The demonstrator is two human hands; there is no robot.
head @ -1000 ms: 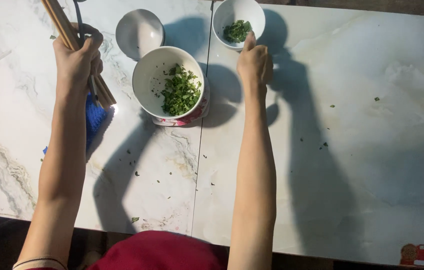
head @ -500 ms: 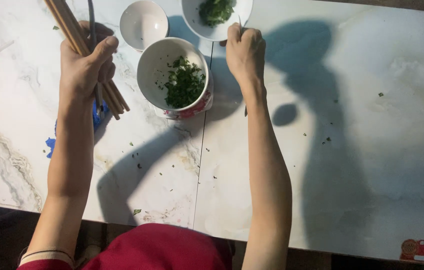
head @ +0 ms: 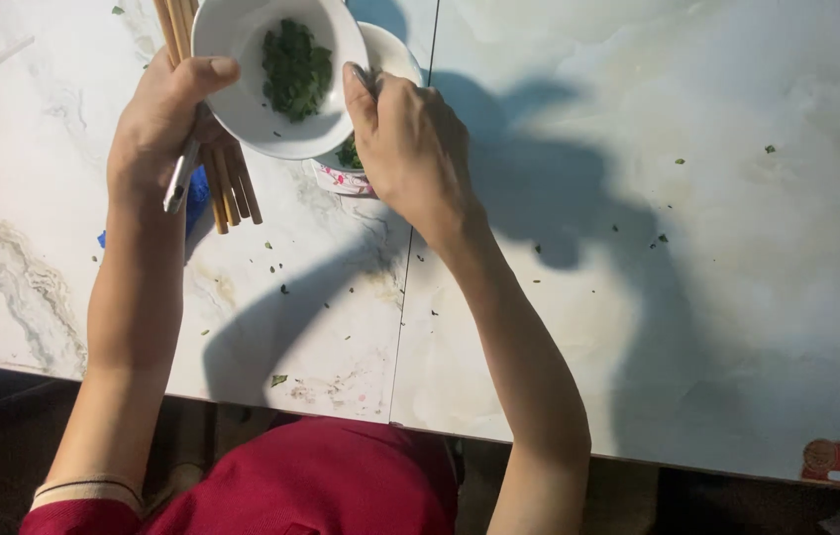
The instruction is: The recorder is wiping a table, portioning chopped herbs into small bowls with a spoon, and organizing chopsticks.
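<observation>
Right, the right hand [head: 410, 149] is clamped on the rim of a white bowl [head: 242, 94], thumb hooked over the edge, holding it up above the counter [head: 638, 297]. Inside that bowl sits a small heap of chopped green herbs [head: 294, 67], gathered toward the far side. Just beneath it, mostly covered, a second bowl with a pink patterned base [head: 341, 180] peeks out, a few greens showing inside. Over on the other side, the left hand [head: 157, 124] is closed around a bundle of wooden chopsticks [head: 227, 188] and a slim metal handle [head: 180, 178], its thumb resting against the white bowl's rim. Something blue [head: 197, 193] lies under the chopsticks. Green flecks dot the marble counter, and a red-and-gold sticker [head: 836, 461] sits at its near right corner.
</observation>
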